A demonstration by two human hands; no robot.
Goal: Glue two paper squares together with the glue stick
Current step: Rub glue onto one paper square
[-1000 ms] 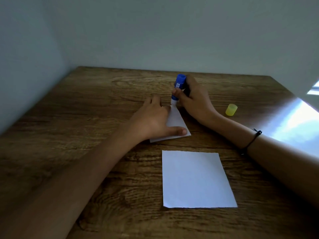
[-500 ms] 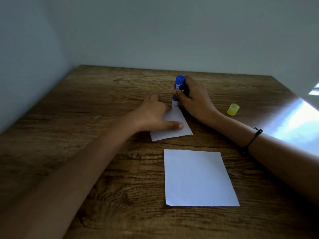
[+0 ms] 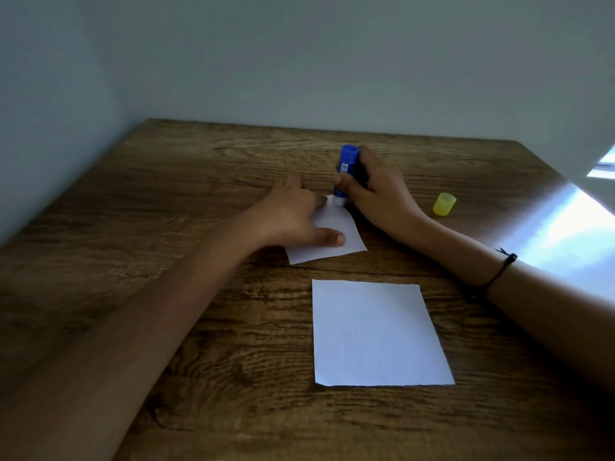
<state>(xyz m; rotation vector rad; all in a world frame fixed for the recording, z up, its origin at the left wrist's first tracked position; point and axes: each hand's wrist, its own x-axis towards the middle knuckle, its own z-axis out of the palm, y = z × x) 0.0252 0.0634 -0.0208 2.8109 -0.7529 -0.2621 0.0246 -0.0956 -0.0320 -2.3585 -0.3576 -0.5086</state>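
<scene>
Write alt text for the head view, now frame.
The right hand presses a blue glue stick onto the far paper square, pinned flat by the left hand. A second square lies nearer; a yellow cap stands at right.

Single head-worn wide-angle view, looking forward and down across wooden table [image 3: 199, 327] toward the wall [image 3: 332, 61] at its far edge. Close range: both forearms enter from the bottom corners, hands near frame centre. No second view to overlap.
</scene>
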